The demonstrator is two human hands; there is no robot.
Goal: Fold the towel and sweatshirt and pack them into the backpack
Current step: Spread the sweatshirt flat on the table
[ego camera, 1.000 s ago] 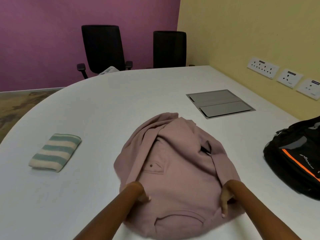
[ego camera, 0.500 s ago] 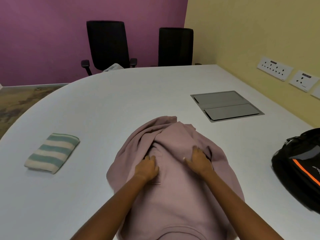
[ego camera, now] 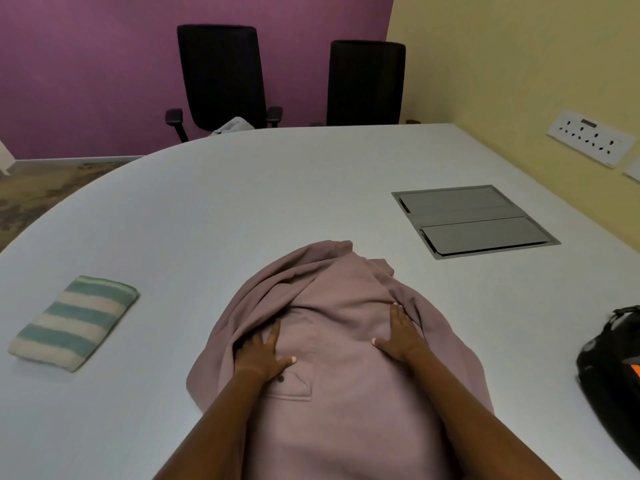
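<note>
A dusty-pink sweatshirt [ego camera: 341,375] lies spread and rumpled on the white table [ego camera: 242,202] right in front of me, its sleeves bunched along both sides. My left hand [ego camera: 261,355] presses flat on it, fingers apart, just above a small chest pocket. My right hand [ego camera: 398,336] lies flat on the cloth near the right fold, fingers spread. A folded towel [ego camera: 74,322] with teal and cream stripes rests at the left, apart from the sweatshirt. The black backpack [ego camera: 613,375] with an orange stripe lies at the right edge, partly cut off.
A grey cable hatch [ego camera: 472,220] is set flush in the table at the back right. Two black office chairs [ego camera: 223,77] stand behind the far edge. Wall sockets [ego camera: 590,136] line the yellow wall on the right.
Both hands moved from the sweatshirt's near hem up to its chest and spread apart, flattening the cloth. My view shifted right and closer; the backpack slid towards the frame edge.
</note>
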